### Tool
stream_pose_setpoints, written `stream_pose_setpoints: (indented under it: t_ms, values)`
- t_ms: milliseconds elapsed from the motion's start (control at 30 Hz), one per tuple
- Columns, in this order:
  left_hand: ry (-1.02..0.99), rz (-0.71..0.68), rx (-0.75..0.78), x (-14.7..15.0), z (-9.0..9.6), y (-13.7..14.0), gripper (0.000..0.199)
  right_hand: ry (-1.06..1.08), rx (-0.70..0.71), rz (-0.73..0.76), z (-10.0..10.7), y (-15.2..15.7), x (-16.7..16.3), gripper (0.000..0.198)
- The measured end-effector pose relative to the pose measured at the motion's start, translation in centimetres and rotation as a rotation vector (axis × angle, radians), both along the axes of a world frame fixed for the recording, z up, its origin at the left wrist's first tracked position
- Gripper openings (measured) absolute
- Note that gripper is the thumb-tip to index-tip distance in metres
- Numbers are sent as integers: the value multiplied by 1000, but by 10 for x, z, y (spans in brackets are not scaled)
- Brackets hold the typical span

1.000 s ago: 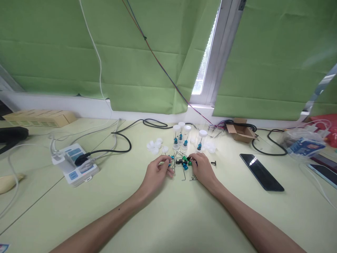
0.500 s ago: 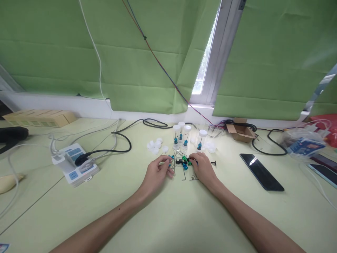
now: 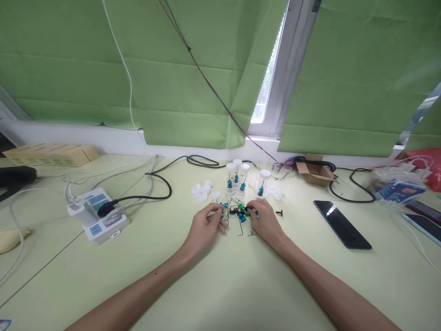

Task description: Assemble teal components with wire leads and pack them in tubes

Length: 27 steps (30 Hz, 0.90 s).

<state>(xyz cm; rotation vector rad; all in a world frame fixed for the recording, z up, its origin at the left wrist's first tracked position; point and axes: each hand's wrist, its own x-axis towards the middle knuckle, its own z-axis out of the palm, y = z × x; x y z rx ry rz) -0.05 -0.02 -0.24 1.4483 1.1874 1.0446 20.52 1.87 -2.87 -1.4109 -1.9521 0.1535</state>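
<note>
My left hand (image 3: 206, 224) is closed at the left of a pile of small parts, thumb and index finger pinched near a small teal piece; what they hold is mostly hidden. On the pile's right, my right hand (image 3: 266, 220) has its fingertips closed on a small part, black and blue where it shows. Between the hands lie green parts (image 3: 241, 207), a blue part (image 3: 242, 218), black pieces and thin L-shaped metal keys (image 3: 240, 230). A black T-shaped screw (image 3: 279, 213) lies right of my right hand. Behind stand several clear capped tubes (image 3: 244, 177) with blue parts inside.
White round caps (image 3: 201, 190) lie left of the tubes. A power strip (image 3: 98, 216) with plugs and cables is at left. A dark phone (image 3: 342, 225) lies at right. Behind it are a small open cardboard box (image 3: 315, 175) and looped black cable (image 3: 354, 201).
My right hand's fingers have shifted slightly, and more of a blue piece shows at its fingertips. My left hand stays almost still.
</note>
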Motion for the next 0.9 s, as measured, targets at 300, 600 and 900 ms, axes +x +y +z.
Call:
stream_pose_setpoints:
  t_ms: [300, 600, 900]
  values:
    - [2, 2, -2, 1, 1, 0, 32, 34, 13, 9, -1, 1, 0, 20]
    - [-13, 6, -11, 1, 4, -2, 33, 66, 21, 20, 7, -3, -2, 24]
    - [-24, -15, -16, 0, 1, 0, 33, 167, 85, 22, 9, -4, -3, 21]
